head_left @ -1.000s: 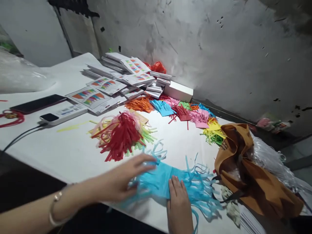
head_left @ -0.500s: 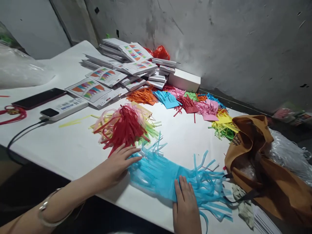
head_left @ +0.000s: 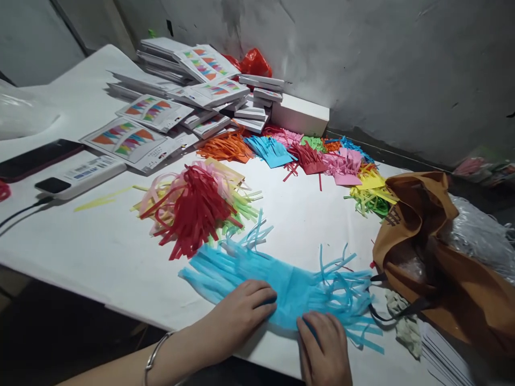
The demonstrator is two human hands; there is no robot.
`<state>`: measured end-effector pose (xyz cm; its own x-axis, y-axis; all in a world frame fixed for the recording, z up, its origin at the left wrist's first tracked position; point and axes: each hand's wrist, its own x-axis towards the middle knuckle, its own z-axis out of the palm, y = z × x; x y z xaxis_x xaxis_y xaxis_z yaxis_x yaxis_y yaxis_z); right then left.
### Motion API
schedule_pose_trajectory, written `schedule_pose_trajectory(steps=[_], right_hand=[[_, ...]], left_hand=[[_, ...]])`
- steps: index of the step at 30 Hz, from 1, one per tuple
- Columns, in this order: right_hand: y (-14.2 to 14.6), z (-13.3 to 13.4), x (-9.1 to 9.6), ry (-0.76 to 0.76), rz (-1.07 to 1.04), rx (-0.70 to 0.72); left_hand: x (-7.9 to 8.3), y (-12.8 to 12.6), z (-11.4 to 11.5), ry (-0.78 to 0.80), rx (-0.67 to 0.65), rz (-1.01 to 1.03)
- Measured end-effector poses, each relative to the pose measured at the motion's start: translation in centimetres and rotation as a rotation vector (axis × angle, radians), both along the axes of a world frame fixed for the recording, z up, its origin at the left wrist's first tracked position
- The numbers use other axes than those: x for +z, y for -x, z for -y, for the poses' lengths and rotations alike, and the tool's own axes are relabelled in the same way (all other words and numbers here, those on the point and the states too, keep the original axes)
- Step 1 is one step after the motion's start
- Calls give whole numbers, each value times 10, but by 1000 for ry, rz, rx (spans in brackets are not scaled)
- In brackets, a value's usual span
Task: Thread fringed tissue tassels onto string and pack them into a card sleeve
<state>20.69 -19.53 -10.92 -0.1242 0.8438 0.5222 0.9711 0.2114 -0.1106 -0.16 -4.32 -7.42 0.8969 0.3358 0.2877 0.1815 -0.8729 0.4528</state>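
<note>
A sheet of light-blue tissue paper (head_left: 287, 289), cut into fringe at both ends with a plain band in the middle, lies spread near the table's front edge. My left hand (head_left: 245, 311) has its fingers bent over the near edge of the sheet, left of the plain band. On the right of that band, my right hand (head_left: 325, 346) holds the same near edge with curled fingers. Both thumbs are mostly hidden. Just beyond the blue fringe on the left sits a heap of red tissue-paper tassels (head_left: 193, 206), with pink, yellow and green ones underneath.
Folded tassels in several colours, among them an orange one (head_left: 227, 146), curve along the back. Behind them are stacked printed packets (head_left: 217, 94) and a white box (head_left: 301, 115). A phone (head_left: 36, 158) and power bank (head_left: 80, 174) lie left; a brown bag (head_left: 426, 257) stands right.
My left hand has moved right, from the left fringe to the sheet's near edge, and its fingers have closed. My right hand has curled its fingers at the edge. The view has shifted slightly.
</note>
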Motion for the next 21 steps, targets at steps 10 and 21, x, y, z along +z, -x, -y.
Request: schedule_pose_trajectory(steps=[10, 21], right_hand=[[15, -13, 8, 25, -131, 60], [13, -23, 26, 256, -460, 1]], left_hand=[[14, 0, -1, 40, 4, 11], [9, 2, -4, 237, 14, 35]])
